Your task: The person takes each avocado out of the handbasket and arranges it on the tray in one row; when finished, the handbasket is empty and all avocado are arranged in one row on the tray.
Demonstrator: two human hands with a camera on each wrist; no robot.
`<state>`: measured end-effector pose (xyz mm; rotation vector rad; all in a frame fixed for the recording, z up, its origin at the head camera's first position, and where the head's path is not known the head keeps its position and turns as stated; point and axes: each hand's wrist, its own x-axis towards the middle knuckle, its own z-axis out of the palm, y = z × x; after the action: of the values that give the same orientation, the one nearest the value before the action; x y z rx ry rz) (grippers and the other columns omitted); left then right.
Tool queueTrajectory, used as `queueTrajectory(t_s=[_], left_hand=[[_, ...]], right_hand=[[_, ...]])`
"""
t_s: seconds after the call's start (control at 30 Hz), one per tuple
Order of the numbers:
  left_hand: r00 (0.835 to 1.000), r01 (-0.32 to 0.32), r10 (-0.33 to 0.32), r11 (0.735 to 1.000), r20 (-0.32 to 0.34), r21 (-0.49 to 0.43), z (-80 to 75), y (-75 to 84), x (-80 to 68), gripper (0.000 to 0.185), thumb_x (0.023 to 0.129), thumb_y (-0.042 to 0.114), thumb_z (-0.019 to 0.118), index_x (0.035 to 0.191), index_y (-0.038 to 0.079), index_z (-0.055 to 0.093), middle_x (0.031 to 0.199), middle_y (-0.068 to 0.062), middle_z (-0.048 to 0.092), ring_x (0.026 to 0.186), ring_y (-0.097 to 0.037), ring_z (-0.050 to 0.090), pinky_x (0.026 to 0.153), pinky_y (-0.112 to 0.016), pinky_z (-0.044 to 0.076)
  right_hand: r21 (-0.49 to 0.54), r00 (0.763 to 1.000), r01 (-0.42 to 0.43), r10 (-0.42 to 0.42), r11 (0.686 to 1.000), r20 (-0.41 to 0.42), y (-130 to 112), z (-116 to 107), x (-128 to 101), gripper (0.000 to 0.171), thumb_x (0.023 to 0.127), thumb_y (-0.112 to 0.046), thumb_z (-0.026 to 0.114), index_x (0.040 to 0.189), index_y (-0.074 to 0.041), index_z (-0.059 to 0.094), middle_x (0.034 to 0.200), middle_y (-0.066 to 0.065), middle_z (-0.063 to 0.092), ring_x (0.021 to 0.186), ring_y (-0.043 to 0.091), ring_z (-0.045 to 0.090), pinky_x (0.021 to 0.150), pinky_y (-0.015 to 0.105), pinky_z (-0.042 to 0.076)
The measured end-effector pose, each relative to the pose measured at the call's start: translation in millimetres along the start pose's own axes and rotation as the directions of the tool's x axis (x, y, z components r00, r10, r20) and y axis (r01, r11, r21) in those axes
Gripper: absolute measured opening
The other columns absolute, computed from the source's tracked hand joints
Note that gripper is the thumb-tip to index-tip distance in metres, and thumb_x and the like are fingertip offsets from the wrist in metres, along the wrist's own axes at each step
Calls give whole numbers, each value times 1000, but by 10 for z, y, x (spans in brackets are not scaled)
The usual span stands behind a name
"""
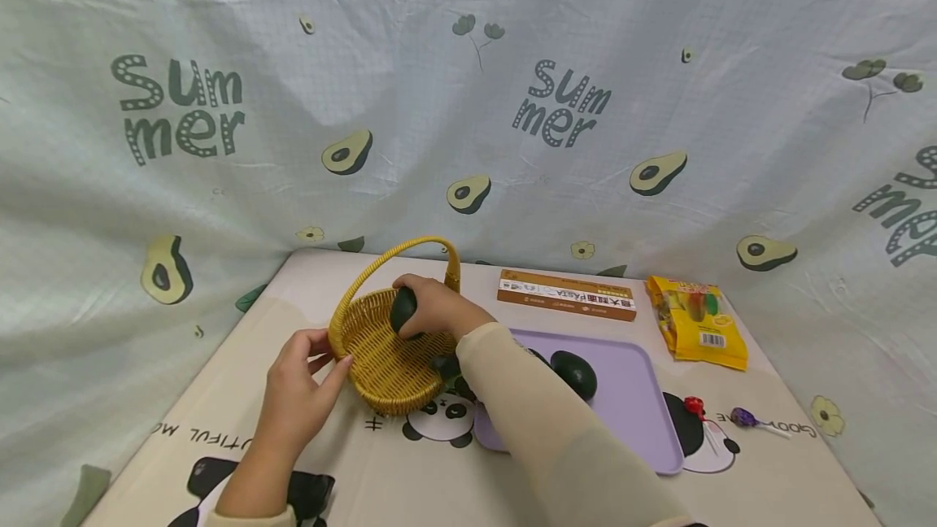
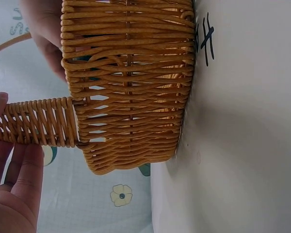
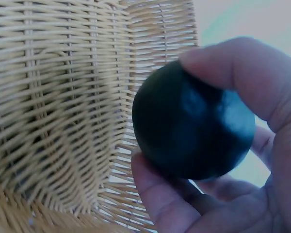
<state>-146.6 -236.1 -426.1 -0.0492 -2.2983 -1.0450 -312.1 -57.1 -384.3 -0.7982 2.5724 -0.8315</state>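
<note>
Head view, left of frame centre: wicker basket with arched handle sits on the tabletop, just left of a purple tray.

Right hand is over the basket's interior, fingers and thumb curled round a dark green avocado. Right wrist view confirms: thumb over the top of the fruit, fingers under it, basket weave directly behind. Avocado is held above the basket floor; contact with the weave cannot be told.

Left hand is at the basket's near left rim, where the handle joins. Thumb touches the rim; fingers are relaxed and nearly straight. Left wrist view shows the fingertips lying against the handle base without wrapping it.

A second avocado lies on the tray, at frame centre, well apart from the basket. Another dark object sits between basket and tray, mostly hidden by the right sleeve.

Rear edge of the tabletop: brown pasta box, and right of it a yellow snack bag. Two lollipops lie at lower right, just beyond the tray's right edge.

Backdrop: pale cloth with avocado print.
</note>
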Motion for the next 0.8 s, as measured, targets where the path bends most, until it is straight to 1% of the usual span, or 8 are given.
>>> queueTrajectory(t_s=[0.07,0.2,0.3,0.53,0.67,0.8], left_hand=[[1000,2,-2,1000,2,1,1,1,-3,41,86,-2,80,120,-1,57,115,-14,63,108,-33,69,91,-46,62],[1000,5,-5,1000,3,5,7,-6,-8,42,86,-2,80,121,-1,57,115,-14,62,108,-33,69,91,-46,62],[1000,6,-7,1000,3,10,13,-16,-10,42,86,-2,80,121,-1,57,115,-13,62,108,-32,69,91,-46,61],[1000,4,-4,1000,4,22,14,-17,-9,42,87,0,80,122,-1,56,116,-14,62,108,-32,69,91,-46,61],[1000,1,-1,1000,3,10,11,-5,-10,42,86,-2,80,121,-2,56,115,-14,62,108,-34,69,91,-47,61],[1000,2,-2,1000,3,5,8,-9,-12,41,86,-2,80,120,-3,56,115,-15,62,108,-34,69,91,-46,61]], right_hand=[[16,1000,14,-14,1000,5,10,-29,-30,84,81,-18,87,153,-26,43,142,3,56,115,21,60,92,34,60],[52,1000,19,-19,998,-1,43,-70,-89,90,80,-21,88,155,-30,39,143,6,55,113,22,63,91,35,61],[64,1000,30,-30,998,-5,73,-110,-140,89,80,-22,88,155,-32,40,143,7,55,112,22,63,90,36,62],[67,997,75,-75,995,0,164,-217,-262,87,81,-22,86,154,-40,43,145,1,54,112,21,61,87,35,61],[77,992,122,-122,990,-2,220,-283,-342,80,81,-23,87,150,-41,48,144,-1,55,114,22,61,88,35,61],[90,987,163,-164,983,0,266,-352,-438,66,83,-22,85,142,-35,57,140,-1,57,116,23,60,91,38,60]])
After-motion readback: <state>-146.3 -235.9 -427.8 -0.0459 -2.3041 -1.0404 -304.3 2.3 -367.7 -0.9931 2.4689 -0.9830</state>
